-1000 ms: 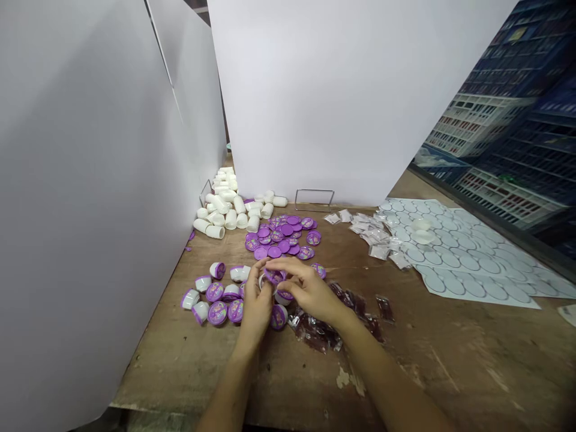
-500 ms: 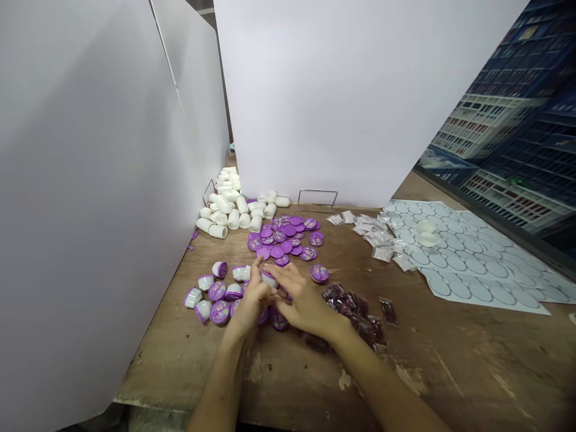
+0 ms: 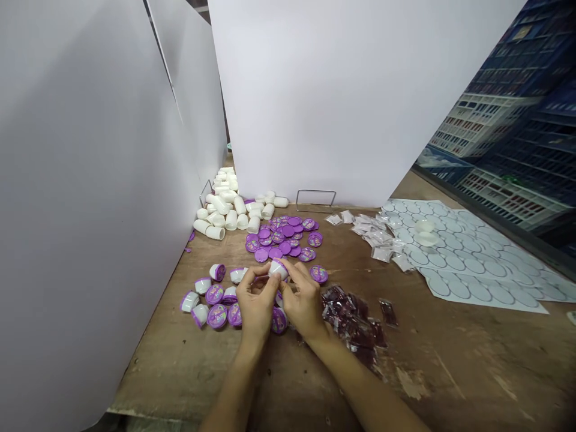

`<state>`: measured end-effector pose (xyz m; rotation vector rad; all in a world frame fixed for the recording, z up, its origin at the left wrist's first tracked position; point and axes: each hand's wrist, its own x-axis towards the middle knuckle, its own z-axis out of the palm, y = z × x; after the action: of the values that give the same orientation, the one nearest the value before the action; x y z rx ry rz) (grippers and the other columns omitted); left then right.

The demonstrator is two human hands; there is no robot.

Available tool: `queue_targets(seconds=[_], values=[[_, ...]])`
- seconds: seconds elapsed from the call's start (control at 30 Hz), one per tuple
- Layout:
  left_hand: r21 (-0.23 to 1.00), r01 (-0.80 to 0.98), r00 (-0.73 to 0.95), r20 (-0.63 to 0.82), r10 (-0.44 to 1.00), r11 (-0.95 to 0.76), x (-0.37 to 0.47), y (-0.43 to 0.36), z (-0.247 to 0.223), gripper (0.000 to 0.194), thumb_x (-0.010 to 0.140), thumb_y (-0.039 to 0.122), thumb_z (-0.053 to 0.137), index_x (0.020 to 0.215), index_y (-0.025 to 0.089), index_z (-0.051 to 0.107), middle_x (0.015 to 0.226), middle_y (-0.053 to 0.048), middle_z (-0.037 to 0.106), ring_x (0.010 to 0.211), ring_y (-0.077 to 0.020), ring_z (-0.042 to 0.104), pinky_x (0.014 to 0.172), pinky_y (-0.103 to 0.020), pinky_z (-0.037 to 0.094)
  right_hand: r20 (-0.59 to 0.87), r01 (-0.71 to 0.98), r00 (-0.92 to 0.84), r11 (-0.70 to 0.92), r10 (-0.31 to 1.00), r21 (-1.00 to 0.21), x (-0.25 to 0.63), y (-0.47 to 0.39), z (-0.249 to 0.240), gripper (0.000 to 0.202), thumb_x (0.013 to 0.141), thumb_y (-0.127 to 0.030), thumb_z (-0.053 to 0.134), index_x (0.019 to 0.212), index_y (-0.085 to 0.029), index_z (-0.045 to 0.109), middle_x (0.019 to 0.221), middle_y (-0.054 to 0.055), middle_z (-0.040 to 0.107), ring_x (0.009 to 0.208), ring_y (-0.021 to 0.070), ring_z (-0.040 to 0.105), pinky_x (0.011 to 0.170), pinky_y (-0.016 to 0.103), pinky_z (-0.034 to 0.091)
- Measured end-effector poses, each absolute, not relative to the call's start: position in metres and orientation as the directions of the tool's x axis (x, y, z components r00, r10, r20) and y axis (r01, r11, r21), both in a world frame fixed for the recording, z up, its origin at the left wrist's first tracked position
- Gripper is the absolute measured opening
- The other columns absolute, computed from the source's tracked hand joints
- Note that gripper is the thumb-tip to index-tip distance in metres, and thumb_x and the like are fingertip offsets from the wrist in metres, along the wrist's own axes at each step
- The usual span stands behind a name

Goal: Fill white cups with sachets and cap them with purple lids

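Note:
A small white cup with a purple lid is pinched between both my hands, tilted so its white side shows. My left hand grips it from the left, and my right hand from the right, fingertips on the lid edge. Around my left hand lie several lidded cups, some upright, some tipped on their sides. Just beyond my fingers is a spread of loose purple lids. Dark red sachets lie in a heap right of my right hand.
White empty cups are piled at the back left. Clear-white sachets lie at the back right, beside sheets printed with circles. White panels stand behind and at left; a wire stand pokes out below the back one. Stacked crates are at far right.
The cup has turned in my hands, showing more of its white side. My right hand has shifted from lying over the cup to gripping its side, and my left wrist has moved slightly right.

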<state>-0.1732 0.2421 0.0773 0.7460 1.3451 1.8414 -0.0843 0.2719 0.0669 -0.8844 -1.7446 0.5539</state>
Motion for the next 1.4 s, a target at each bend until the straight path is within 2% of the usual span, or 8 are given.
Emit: queue_targets(seconds=[0.27,0.5,0.7,0.83,0.9,0.97,1.23,1.4], values=[[0.784,-0.592,-0.483,-0.159,0.861,-0.187,-0.175,0.253,0.075,0.037,0.065,0.036,0.080,0.091,0.017,0.060,0.079,-0.002,0.069,0.067,-0.0121,0.065,0.066,-0.023,0.050,0.574,0.299,-0.176,0.599,0.799,-0.743,-0.090,0.286,0.061,0.032,0.082,-0.008,0.053,0.112,-0.020,0.058,0.104,0.008,0.067,0.097,0.0226,0.062,0.083,0.035,0.053],[0.957,-0.259,-0.479,-0.010,0.878,-0.130,-0.174,0.255,0.067,0.041,0.072,0.039,0.076,0.103,0.019,0.061,0.070,0.002,0.062,0.064,-0.0111,0.058,0.062,-0.021,0.046,0.659,0.456,-0.429,0.777,0.618,-0.433,-0.076,0.295,0.061,0.033,0.086,-0.005,0.041,0.115,-0.013,0.057,0.098,0.013,0.067,0.092,0.0266,0.060,0.080,0.040,0.050],[0.982,0.165,-0.128,0.110,0.986,-0.088,-0.209,0.277,0.068,0.037,0.089,0.040,0.055,0.121,0.021,0.058,0.102,-0.009,0.069,0.097,-0.0222,0.063,0.083,-0.033,0.049,0.610,0.561,-0.330,0.669,0.721,-0.488,-0.041,0.331,0.052,0.021,0.083,-0.018,0.060,0.104,-0.018,0.058,0.090,0.008,0.066,0.083,0.0246,0.060,0.074,0.036,0.048],[0.560,0.828,-0.095,0.196,0.976,-0.032,-0.276,0.327,0.077,0.037,0.088,0.025,0.054,0.124,0.014,0.057,0.123,-0.018,0.060,0.117,-0.0318,0.053,0.100,-0.044,0.038,0.429,0.744,-0.171,0.401,0.887,-0.534,0.008,0.379,0.031,0.022,0.071,-0.015,0.065,0.085,-0.021,0.050,0.087,0.007,0.061,0.082,0.0251,0.058,0.073,0.036,0.046],[0.294,0.953,-0.124,0.163,0.979,0.072,-0.300,0.354,0.076,0.040,0.087,0.021,0.053,0.126,0.011,0.053,0.126,-0.021,0.056,0.117,-0.0340,0.051,0.098,-0.045,0.038,0.370,0.778,-0.192,0.371,0.909,-0.507,0.026,0.391,0.018,0.026,0.067,-0.010,0.063,0.080,-0.023,0.045,0.088,0.006,0.057,0.083,0.0244,0.056,0.074,0.035,0.046],[0.224,0.971,-0.117,0.151,0.982,0.081,-0.311,0.377,0.071,0.039,0.088,0.023,0.053,0.124,0.011,0.054,0.123,-0.021,0.057,0.114,-0.0329,0.052,0.096,-0.043,0.038,0.337,0.763,-0.256,0.403,0.906,-0.504,0.036,0.392,0.009,0.026,0.066,-0.008,0.062,0.078,-0.023,0.045,0.090,0.005,0.054,0.083,0.0227,0.055,0.077,0.035,0.046],[0.341,0.940,-0.072,0.166,0.984,0.012,-0.304,0.423,0.056,0.022,0.088,0.012,0.042,0.101,0.012,0.060,0.100,-0.017,0.066,0.097,-0.0266,0.059,0.084,-0.036,0.040,0.231,0.674,-0.420,0.472,0.878,-0.568,0.048,0.368,0.042,0.010,0.072,-0.011,0.061,0.077,-0.020,0.058,0.098,0.005,0.060,0.096,0.0223,0.056,0.088,0.039,0.044],[0.510,0.853,-0.026,0.255,0.967,-0.112,-0.302,0.405,0.069,0.022,0.083,0.014,0.047,0.098,0.017,0.063,0.105,-0.011,0.067,0.099,-0.0243,0.058,0.088,-0.035,0.041,0.304,0.337,-0.352,0.423,0.885,-0.841,-0.025,0.398,0.073,0.017,0.079,-0.018,0.059,0.096,-0.020,0.061,0.098,0.004,0.064,0.086,0.0167,0.059,0.079,0.033,0.047]])
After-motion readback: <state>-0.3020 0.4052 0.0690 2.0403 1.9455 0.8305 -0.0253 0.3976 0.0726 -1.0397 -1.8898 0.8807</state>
